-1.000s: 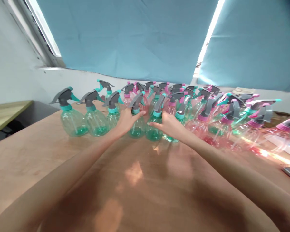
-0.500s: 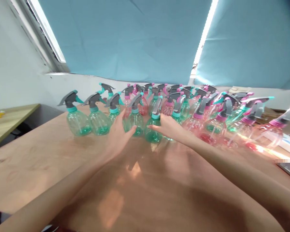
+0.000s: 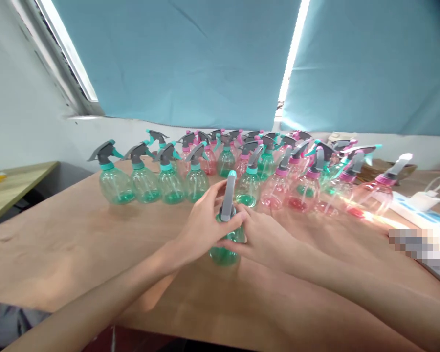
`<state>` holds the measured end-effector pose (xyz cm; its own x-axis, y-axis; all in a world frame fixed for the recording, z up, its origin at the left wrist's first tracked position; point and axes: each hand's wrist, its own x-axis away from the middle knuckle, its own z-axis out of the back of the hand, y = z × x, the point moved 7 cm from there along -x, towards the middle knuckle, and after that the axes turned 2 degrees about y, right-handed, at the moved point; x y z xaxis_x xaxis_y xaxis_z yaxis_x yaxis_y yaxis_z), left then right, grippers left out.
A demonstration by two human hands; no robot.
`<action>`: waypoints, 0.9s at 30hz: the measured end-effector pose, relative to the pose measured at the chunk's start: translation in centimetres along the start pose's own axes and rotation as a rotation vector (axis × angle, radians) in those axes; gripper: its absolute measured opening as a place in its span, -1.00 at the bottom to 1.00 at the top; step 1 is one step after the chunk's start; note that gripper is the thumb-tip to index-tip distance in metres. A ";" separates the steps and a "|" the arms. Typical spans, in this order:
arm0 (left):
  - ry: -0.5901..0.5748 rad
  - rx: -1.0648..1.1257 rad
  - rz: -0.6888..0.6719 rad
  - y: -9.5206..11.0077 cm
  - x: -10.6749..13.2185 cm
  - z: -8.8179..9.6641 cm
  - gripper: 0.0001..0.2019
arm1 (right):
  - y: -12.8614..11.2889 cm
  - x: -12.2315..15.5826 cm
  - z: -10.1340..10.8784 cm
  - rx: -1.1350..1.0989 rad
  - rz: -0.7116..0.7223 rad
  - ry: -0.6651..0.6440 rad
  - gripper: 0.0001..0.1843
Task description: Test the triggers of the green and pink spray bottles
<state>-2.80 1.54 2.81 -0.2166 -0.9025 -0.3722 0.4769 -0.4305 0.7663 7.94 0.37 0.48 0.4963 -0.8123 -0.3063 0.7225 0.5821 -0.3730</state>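
Brown table [image 3: 77,239], left hand [image 3: 205,226] and right hand [image 3: 266,235] snug around green bottle [image 3: 223,256]

From where I stand, the frontmost round, see-through plastic spray bottle [image 3: 224,255] is green, its long curved plastic trigger [image 3: 228,200] grey with a turquoise tip. The rounded green plastic bottles [image 3: 171,188] on the left have turquoise collars and grey heads. At the far right, a clear, round pink plastic bottle [image 3: 374,196] wears a brighter pink collar. The flat wooden table [image 3: 77,239] is warm brown, the broad window blind [image 3: 176,63] plain blue.
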 end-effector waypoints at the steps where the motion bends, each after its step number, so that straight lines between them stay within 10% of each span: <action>1: 0.001 -0.004 -0.013 0.7 -0.1 -0.5 -0.48 | 0.0 0.5 0.1 0.028 0.017 0.017 -0.55; 13: -0.062 0.143 -0.121 1.8 -2.1 -5.2 -0.78 | 4.3 3.2 0.9 -0.127 0.149 0.081 -0.39; 27: -0.090 0.213 -0.130 0.4 -4.7 -5.1 -0.75 | 12.8 3.5 -2.4 0.007 0.189 0.027 -0.57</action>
<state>2.73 5.67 2.20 -0.3436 -0.8326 -0.4344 0.2521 -0.5274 0.8114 17.77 5.01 -7.46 0.6107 -0.6871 -0.3937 0.6209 0.7240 -0.3004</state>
